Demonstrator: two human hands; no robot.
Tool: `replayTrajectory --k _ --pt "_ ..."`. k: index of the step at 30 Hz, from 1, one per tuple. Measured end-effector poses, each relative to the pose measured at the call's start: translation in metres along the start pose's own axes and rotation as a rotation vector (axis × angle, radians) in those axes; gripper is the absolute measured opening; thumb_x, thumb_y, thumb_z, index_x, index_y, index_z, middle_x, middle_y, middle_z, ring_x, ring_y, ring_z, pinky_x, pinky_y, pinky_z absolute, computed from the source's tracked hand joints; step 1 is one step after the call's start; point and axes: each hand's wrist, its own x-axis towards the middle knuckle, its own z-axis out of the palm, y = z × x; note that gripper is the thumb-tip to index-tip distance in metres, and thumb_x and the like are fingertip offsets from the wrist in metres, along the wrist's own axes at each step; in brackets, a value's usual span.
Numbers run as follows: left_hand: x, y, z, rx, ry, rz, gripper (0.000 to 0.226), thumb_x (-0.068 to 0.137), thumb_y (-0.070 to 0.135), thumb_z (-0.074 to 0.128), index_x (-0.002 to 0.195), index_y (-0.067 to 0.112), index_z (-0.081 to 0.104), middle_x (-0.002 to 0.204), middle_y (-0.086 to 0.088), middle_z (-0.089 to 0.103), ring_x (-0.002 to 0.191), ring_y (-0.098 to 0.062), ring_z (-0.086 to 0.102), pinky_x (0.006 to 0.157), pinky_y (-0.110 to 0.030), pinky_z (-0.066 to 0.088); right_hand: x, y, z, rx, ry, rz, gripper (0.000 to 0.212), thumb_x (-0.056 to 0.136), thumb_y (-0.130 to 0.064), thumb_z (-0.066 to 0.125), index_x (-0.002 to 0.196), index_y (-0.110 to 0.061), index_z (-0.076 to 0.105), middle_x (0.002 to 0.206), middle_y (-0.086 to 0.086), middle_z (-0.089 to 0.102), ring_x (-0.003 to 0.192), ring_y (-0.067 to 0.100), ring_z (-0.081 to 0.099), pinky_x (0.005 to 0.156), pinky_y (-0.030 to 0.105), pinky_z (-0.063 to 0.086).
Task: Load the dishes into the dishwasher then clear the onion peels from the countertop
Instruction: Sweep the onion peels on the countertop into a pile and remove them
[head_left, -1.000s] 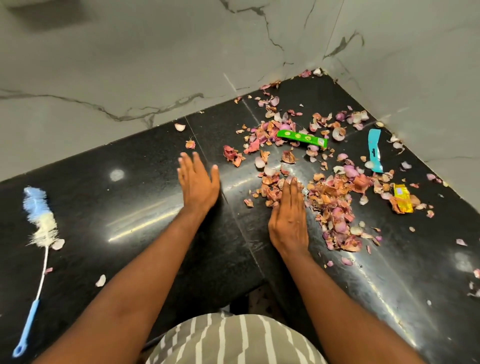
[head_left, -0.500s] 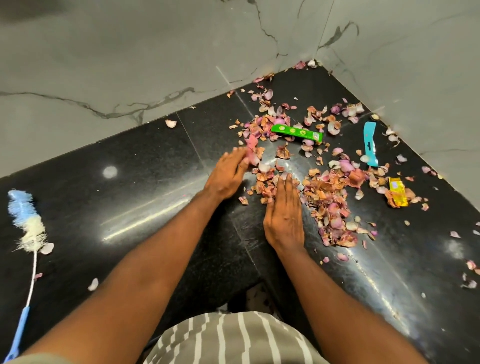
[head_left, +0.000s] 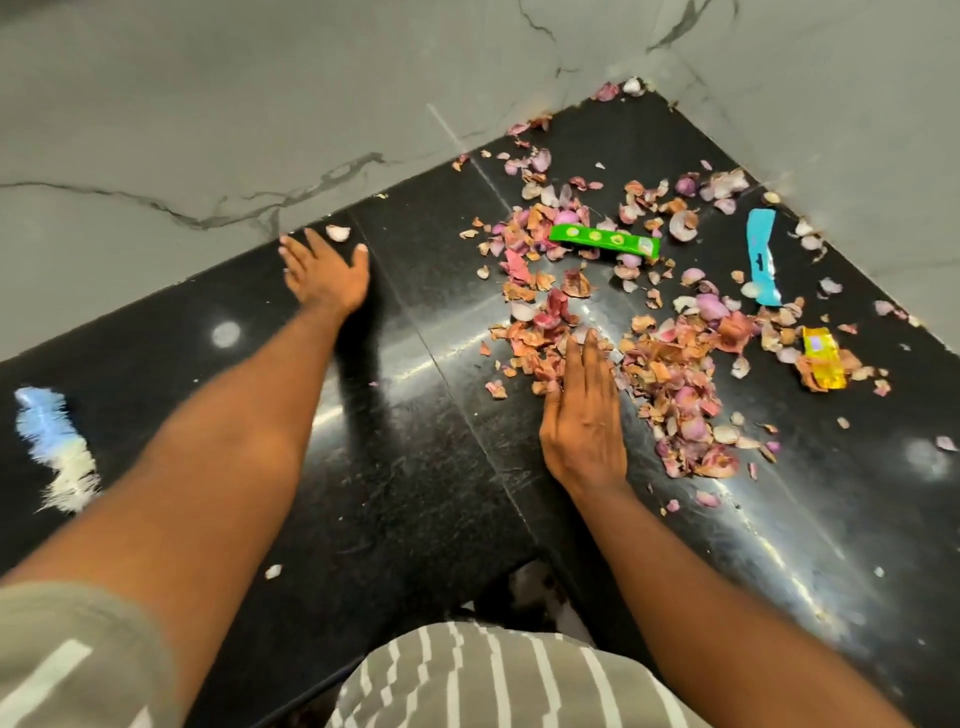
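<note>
Left hand (head_left: 327, 273) lies flat on the black tabletop (head_left: 415, 467), fingers spread, holding nothing. Right hand (head_left: 584, 415), fingers together, presses the onion peels (head_left: 670, 379) at its 12 o'clock.

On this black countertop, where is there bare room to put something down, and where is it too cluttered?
Bare counter lies between the left hand and right hand, running to the near edge, and between the left forearm and the bottle brush. One stray peel sits by the wall. It is crowded right of the right hand: onion peels around the green wrapper, blue strip and yellow wrapper.
</note>
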Motion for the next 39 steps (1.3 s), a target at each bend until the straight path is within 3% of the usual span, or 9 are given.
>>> replayTrajectory --k 3,6,11,15,18,22,29,35,39 --pt "0.005 0.018 0.009 -0.055 -0.034 0.158 0.075 0.105 0.05 0.043 0.163 0.008 0.022 0.17 -0.016 0.021 0.159 -0.028 0.013 0.128 -0.048 0.004 0.0 0.0 -0.001 0.019 0.026 -0.002 0.059 0.112 -0.03 0.031 0.166 -0.017 0.011 0.175 0.004 0.003 0.16 0.016 0.001 0.128 0.031 -0.002" --pt "-0.029 0.04 0.021 -0.303 -0.057 0.407 0.05 0.103 0.047 0.046 0.145 0.021 0.055 0.138 -0.002 0.065 0.132 -0.021 0.056 0.119 -0.039 0.037 -0.002 0.001 -0.002 0.037 0.018 0.023 0.059 0.113 -0.03 0.03 0.167 -0.021 0.009 0.175 0.0 0.001 0.16 0.013 0.0 0.121 0.024 -0.01" --pt "-0.087 0.058 0.037 -0.684 -0.205 0.682 0.031 0.109 0.035 0.049 0.124 0.02 0.072 0.111 0.003 0.077 0.108 -0.012 0.072 0.1 -0.041 0.056 -0.001 0.0 -0.002 0.059 0.011 0.02 0.058 0.113 -0.031 0.03 0.167 -0.023 0.009 0.175 -0.001 0.001 0.159 0.01 -0.001 0.124 0.028 -0.004" --pt "-0.091 0.053 0.054 -0.345 0.084 0.525 0.046 0.109 0.038 0.038 0.145 0.015 0.057 0.146 -0.005 0.06 0.14 -0.02 0.051 0.127 -0.047 0.023 -0.002 0.001 -0.003 0.082 0.013 0.022 0.058 0.113 -0.031 0.03 0.167 -0.022 0.01 0.175 -0.001 0.002 0.159 0.01 -0.002 0.125 0.026 -0.004" --pt "-0.108 0.058 0.059 -0.008 -0.014 0.452 0.066 0.11 0.048 0.019 0.161 0.008 0.03 0.169 -0.016 0.025 0.159 -0.029 0.015 0.129 -0.049 -0.002 -0.001 0.0 -0.004 0.083 0.02 0.033 0.058 0.113 -0.03 0.03 0.167 -0.021 0.01 0.175 -0.001 0.001 0.156 0.004 -0.006 0.12 0.019 -0.014" --pt "-0.153 0.071 0.06 -0.132 -0.238 0.736 0.062 0.111 0.05 0.014 0.163 0.02 0.027 0.169 -0.009 0.023 0.158 -0.021 0.014 0.13 -0.044 0.009 -0.002 -0.001 -0.003 0.103 0.027 0.033 0.059 0.113 -0.03 0.03 0.167 -0.02 0.009 0.175 -0.001 0.0 0.157 0.006 -0.006 0.124 0.026 -0.007" --pt "-0.145 0.053 0.042 -0.434 -0.721 0.756 0.048 0.11 0.058 0.021 0.153 0.05 0.042 0.145 0.013 0.061 0.149 -0.011 0.04 0.127 -0.049 0.023 -0.002 0.003 -0.001 0.149 0.033 0.028 0.058 0.113 -0.032 0.029 0.167 -0.019 0.01 0.175 -0.001 0.0 0.16 0.011 -0.002 0.131 0.041 0.011" --pt "-0.152 0.058 0.04 -0.864 -0.374 0.485 0.036 0.1 0.002 0.062 0.137 0.004 0.059 0.128 -0.007 0.072 0.124 -0.019 0.067 0.108 -0.047 0.053 -0.001 0.005 0.001 0.156 0.052 0.009 0.059 0.114 -0.033 0.027 0.167 -0.018 0.007 0.175 0.0 -0.003 0.16 0.009 -0.006 0.131 0.04 0.009" --pt "-0.153 0.06 0.045 -0.899 -0.367 0.401 0.028 0.094 0.003 0.073 0.121 0.0 0.065 0.101 -0.01 0.078 0.092 -0.028 0.077 0.083 -0.047 0.064 -0.001 0.005 -0.001 0.196 0.085 0.012 0.058 0.113 -0.03 0.03 0.167 -0.017 0.012 0.175 0.002 0.005 0.16 0.012 0.001 0.131 0.038 0.01"
